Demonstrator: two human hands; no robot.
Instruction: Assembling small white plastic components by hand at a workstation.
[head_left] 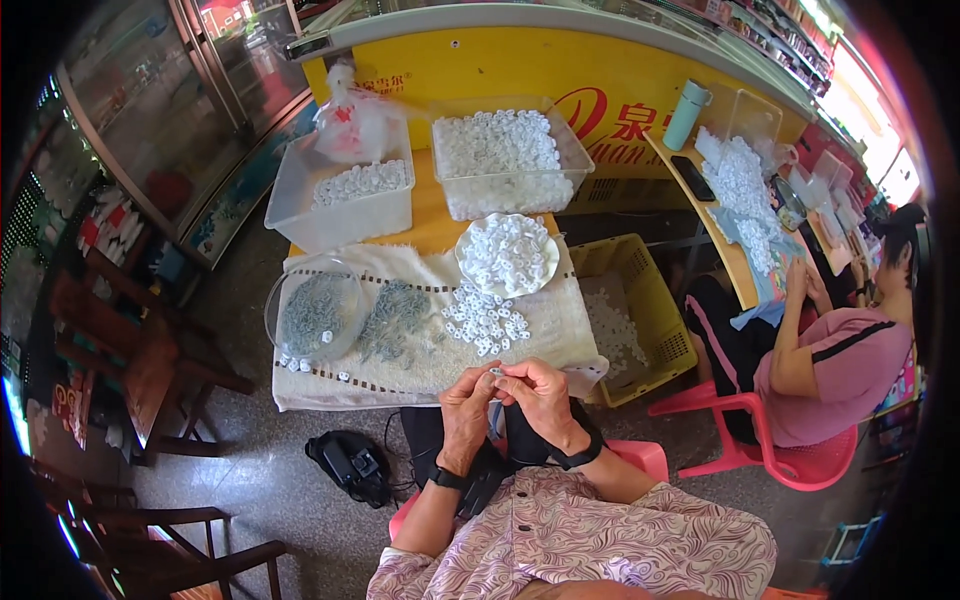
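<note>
Left hand [467,398] and right hand [540,393] together at towel [420,365] edge, fingertips pinched shut on small white part [496,372]. Beyond: white ring pile [485,320], full plate [507,254], two clear tubs, yellow sign [560,80] with red lettering.

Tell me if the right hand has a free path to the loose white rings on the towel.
Probably yes: the right hand is just below the white rings, with only bare towel between.

1. Shirt [590,535]: short-sleeved, cream/pale w/ swirly brown-purple wavy print; small buttons down the middle.
2. Left hand [466,398]: bare, no glove; black band on wrist, looks like a watch.
3. Right hand [541,395]: bare too; wider black wristband.
4. Forearms uncovered below sleeves.
</note>
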